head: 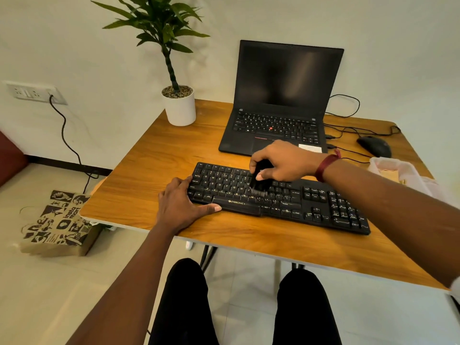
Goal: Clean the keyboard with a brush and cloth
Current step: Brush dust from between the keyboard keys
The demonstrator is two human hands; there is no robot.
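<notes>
Brush (258, 188) in right hand (281, 165) – on keyboard (311, 202).

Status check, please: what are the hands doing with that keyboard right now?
Right hand gripping brush, bristles on the middle keys. Left hand flat, steadying keyboard at its left end. No cloth identifiable. Nothing in the way.

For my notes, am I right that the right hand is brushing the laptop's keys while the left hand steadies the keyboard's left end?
Not quite: the head view shows the right hand working the brush on the Zebronics keyboard, not the laptop. The left hand does steady its left end.
</notes>
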